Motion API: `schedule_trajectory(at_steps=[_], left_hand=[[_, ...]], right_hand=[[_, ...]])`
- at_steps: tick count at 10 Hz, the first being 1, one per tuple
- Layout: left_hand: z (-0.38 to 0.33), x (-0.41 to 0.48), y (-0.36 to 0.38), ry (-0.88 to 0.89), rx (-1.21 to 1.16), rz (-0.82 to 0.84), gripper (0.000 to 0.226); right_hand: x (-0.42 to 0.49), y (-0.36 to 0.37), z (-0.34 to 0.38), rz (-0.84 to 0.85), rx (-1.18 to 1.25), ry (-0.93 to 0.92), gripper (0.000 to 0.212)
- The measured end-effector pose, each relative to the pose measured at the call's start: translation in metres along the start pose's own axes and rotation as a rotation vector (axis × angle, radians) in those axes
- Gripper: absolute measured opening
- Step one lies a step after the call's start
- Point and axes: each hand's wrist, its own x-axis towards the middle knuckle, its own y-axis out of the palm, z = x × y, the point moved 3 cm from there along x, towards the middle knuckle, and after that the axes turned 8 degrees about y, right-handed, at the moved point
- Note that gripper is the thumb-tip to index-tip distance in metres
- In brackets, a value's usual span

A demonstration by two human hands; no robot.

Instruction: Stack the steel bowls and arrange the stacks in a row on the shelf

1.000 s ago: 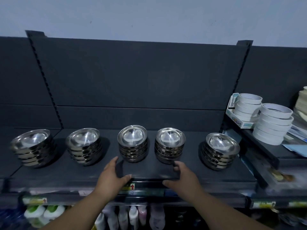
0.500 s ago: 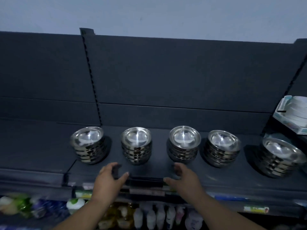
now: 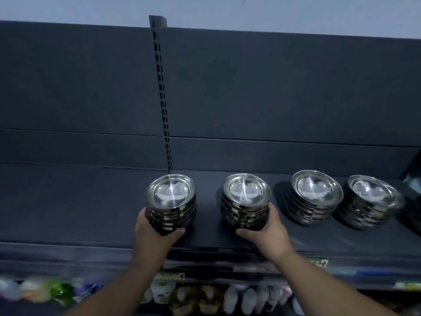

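Observation:
Several stacks of shiny steel bowls stand in a row on the dark shelf (image 3: 79,213). My left hand (image 3: 151,231) wraps around the base of the leftmost stack (image 3: 171,202). My right hand (image 3: 265,231) grips the base of the second stack (image 3: 245,201). Further right stand a third stack (image 3: 313,200) and a fourth stack (image 3: 369,201), both untouched. The bottom bowls of the two held stacks are partly hidden by my fingers.
A slotted upright (image 3: 163,99) runs down the dark back panel just behind the left stack. Bare shelf stretches to the left of it. Below the shelf edge, bottles and packets (image 3: 205,297) fill a lower shelf. A dark object (image 3: 412,179) sits at the far right.
The view has swung left, so the stacks now sit further right. Both hands moved up from the shelf's front edge and closed around the two leftmost stacks.

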Motion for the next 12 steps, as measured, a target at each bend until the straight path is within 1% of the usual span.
schedule_trajectory(at_steps=[1,3,5,7,8,9,10,11,12], left_hand=[[0.004,0.010,0.003,0.037,0.003,0.056,0.097],[-0.001,0.024,0.006,0.111,0.007,0.100,0.097],[-0.001,0.039,0.015,0.119,0.006,0.124,0.100],[-0.001,0.045,0.021,0.121,0.028,0.149,0.098],[0.001,0.044,0.022,0.114,0.061,0.150,0.093],[0.004,0.038,0.025,0.131,0.121,0.148,0.082],[0.011,0.032,0.027,0.133,0.208,0.177,0.069],[0.016,0.024,0.030,0.116,0.341,0.217,0.075],[0.017,0.011,0.040,0.102,0.485,0.197,0.085]], right_hand=[[-0.001,0.008,0.002,-0.045,0.020,0.008,0.113],[0.000,0.016,0.008,-0.110,0.039,0.011,0.109],[0.004,0.019,0.009,-0.121,0.042,0.028,0.112],[0.009,0.017,0.009,-0.105,0.023,0.031,0.110],[0.009,0.014,0.008,-0.084,-0.051,0.045,0.099],[0.008,0.007,0.005,-0.059,-0.234,0.019,0.080],[0.004,-0.004,-0.001,-0.016,-0.406,-0.005,0.082],[-0.001,-0.020,-0.007,0.012,-0.482,-0.008,0.090],[-0.005,-0.039,-0.011,0.029,-0.467,-0.025,0.088]])
